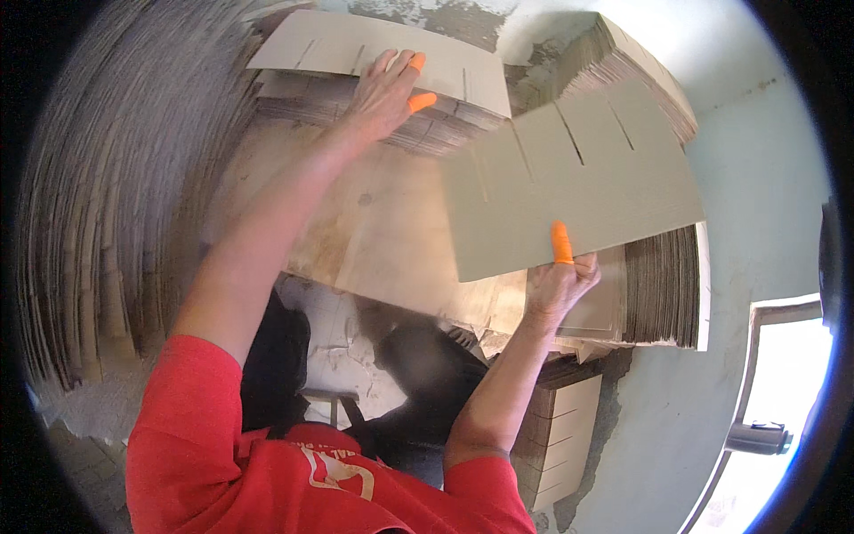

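My right hand (562, 283) grips a slotted grey cardboard sheet (614, 191) by its near edge, with an orange-covered thumb on the upper face. The sheet is raised and tilted above the wooden table, its slots on the far side. At the back, my left hand (382, 96) rests on a paler slotted cardboard sheet (307, 44) on top of a stack, fingers stretched out and apart. Two of its digits wear orange finger covers. The underside of the raised sheet is hidden.
Tall piles of cardboard (107, 196) line the left side. Another stack (623, 67) stands at the back right, and one (663, 289) lies partly under the raised sheet. A slotted bundle (560, 436) sits below the table (374, 222). A bluish wall (756, 178) bounds the right.
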`<state>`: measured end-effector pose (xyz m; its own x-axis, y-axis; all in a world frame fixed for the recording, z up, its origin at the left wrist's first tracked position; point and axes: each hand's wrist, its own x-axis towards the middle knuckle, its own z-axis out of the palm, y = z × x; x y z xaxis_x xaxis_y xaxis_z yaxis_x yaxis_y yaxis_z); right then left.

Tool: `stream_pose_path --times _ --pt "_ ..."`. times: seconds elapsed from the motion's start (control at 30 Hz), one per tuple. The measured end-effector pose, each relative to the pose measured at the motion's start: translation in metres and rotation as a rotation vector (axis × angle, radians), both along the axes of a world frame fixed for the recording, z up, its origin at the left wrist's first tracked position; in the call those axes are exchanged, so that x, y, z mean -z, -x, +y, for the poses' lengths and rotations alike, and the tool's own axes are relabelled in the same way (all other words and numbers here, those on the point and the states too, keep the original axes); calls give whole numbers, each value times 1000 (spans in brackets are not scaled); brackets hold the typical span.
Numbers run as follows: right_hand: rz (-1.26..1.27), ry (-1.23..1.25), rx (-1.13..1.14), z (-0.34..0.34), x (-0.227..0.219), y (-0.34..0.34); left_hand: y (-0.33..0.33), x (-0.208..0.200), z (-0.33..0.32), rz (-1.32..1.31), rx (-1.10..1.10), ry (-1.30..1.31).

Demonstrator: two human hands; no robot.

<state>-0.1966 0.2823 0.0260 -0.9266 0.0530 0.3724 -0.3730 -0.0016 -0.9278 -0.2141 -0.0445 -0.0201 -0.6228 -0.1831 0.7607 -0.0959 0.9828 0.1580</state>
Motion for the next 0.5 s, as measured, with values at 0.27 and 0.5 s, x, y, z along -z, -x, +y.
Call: stream_pose_path --times 0.27,0.5 --pt "-172 35 -52 3 18 5 64 -5 -15 -584 50 308" --pt "-221 193 -134 6 25 4 66 -20 -26 -335 78 -285"
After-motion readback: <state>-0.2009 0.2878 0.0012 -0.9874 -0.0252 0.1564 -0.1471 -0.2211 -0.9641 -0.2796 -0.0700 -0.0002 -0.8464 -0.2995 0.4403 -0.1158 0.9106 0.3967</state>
